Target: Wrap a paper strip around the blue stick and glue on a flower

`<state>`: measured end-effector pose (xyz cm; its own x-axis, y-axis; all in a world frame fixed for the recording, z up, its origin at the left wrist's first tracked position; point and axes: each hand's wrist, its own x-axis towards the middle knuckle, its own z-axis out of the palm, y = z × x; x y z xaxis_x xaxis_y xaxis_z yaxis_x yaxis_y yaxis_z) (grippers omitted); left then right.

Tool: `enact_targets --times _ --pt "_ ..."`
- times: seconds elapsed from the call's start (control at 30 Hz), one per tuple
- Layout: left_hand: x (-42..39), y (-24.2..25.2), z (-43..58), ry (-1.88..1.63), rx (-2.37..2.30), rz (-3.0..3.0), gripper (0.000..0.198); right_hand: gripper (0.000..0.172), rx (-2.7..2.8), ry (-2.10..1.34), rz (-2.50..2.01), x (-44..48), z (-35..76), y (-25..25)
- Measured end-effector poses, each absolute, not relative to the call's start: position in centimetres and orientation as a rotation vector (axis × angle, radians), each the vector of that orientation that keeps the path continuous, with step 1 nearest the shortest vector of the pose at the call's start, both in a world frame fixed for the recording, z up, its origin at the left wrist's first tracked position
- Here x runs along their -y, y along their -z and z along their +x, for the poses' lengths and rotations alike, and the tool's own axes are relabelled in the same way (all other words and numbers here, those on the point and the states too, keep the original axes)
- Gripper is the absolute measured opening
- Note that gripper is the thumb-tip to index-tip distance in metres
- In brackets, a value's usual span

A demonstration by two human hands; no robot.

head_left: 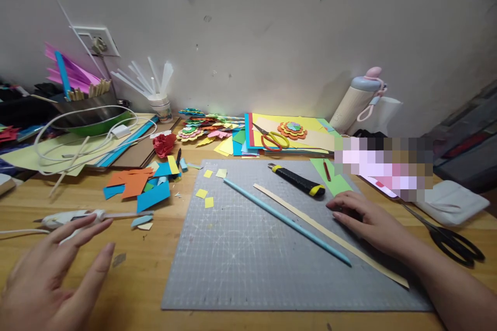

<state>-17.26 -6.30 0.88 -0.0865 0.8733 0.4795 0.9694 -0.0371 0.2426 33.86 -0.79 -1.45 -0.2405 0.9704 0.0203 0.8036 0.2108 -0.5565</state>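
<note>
My left hand [58,274] hovers at the lower left, fingers spread and holding nothing. Just beyond it lies a white glue gun [73,217], partly covered by my fingers. At the right side of the grey cutting mat [217,269], my right hand [361,217] is low over the surface, its fingers loosely apart around nothing visible. A black and yellow utility knife [297,181] and a green paper piece [336,178] are nearest to it. A rolled blue paper stick [287,222] and a cream paper strip [326,232] lie slantwise on the mat, beside small yellow squares [201,194].
Orange scraps [134,181] and a red paper flower [163,144] lie left of the mat. Behind are red-and-yellow-handled scissors [275,138] on coloured sheets, and a cup of white sticks [159,106]. Black-handled scissors [454,243] and a bottle [353,101] are at right.
</note>
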Motion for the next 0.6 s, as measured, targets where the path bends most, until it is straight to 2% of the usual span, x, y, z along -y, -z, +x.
enact_targets --times 0.2,0.4,0.6 --pt "7.5 1.3 -12.5 0.874 1.882 -2.29 0.026 0.031 2.108 -0.636 -1.653 0.8 33.9 1.6" --pt "7.4 3.7 -10.9 0.633 1.716 -2.409 0.047 0.029 2.099 -0.648 -1.658 0.8 34.0 1.8" --pt "7.1 4.2 -11.5 0.49 1.745 -2.461 0.049 0.027 2.073 -0.637 -1.654 0.7 33.5 1.8"
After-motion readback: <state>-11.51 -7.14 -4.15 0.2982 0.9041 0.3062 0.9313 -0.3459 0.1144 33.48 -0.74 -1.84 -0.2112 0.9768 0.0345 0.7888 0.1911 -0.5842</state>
